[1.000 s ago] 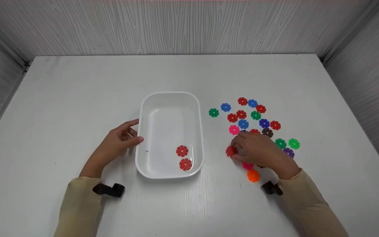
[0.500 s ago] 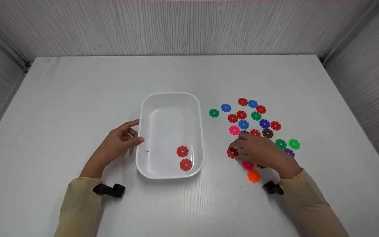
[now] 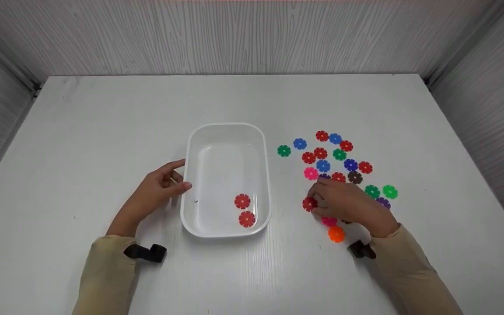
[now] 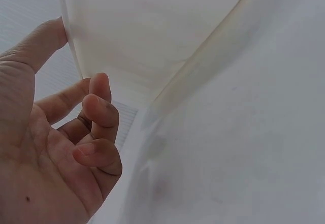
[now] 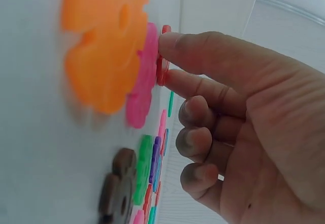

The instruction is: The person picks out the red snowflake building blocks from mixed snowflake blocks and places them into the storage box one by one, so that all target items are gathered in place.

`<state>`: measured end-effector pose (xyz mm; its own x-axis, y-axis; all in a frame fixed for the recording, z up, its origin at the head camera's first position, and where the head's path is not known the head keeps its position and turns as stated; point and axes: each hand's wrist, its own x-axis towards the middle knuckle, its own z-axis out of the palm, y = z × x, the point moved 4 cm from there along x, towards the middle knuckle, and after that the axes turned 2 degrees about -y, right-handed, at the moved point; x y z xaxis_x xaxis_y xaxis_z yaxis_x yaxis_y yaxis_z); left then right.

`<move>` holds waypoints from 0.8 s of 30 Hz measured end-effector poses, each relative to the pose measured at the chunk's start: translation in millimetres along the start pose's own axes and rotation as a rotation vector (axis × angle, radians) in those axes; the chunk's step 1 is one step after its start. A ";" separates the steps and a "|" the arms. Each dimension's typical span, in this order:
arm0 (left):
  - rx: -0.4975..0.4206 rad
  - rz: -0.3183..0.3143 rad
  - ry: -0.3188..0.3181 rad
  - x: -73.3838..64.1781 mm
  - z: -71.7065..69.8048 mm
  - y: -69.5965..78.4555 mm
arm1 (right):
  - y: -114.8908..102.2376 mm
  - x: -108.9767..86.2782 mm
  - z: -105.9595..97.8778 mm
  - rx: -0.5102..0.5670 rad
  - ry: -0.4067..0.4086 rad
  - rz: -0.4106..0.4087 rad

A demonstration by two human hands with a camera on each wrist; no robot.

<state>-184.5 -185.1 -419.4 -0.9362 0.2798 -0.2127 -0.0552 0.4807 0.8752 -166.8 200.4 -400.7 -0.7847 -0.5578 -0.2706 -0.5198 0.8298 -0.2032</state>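
Note:
The left hand holds the left side of a white plastic tray. Its thumb lies over the rim and a forefinger reaches along the outer wall; in the left wrist view the other fingers curl loosely below the tray wall. Two red slotted, flower-shaped plastic discs lie inside the tray, near its front right corner. To the right of the tray, the right hand pinches another red disc between thumb and forefinger. Pink and orange discs lie close by in the right wrist view.
Several discs in blue, green, red, pink, purple and brown spread over the white table beyond and beside the right hand, which hides some. Grey wood-grain panels border the table. Each wrist carries a black camera mount.
The right fingertips have shifted slightly around the red disc, which has moved a little nearer. The left hand, the tray and the two discs inside it stay put.

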 end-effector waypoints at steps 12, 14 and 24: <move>0.014 -0.001 0.004 0.6 0.9 0.1 | -3.5 0.6 -1.2 -0.105 0.010 -0.085; 0.015 -0.003 0.003 0.5 0.9 0.2 | -3.0 -0.6 -1.4 -0.070 0.006 -0.065; -0.010 -0.004 -0.002 -0.1 0.5 -0.9 | -9.3 -18.7 4.6 0.145 -0.080 -0.046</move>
<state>-184.2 -185.1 -420.3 -0.9352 0.2795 -0.2173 -0.0627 0.4735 0.8786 -145.8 203.0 -398.1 -0.7287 -0.5997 -0.3307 -0.4958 0.7951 -0.3493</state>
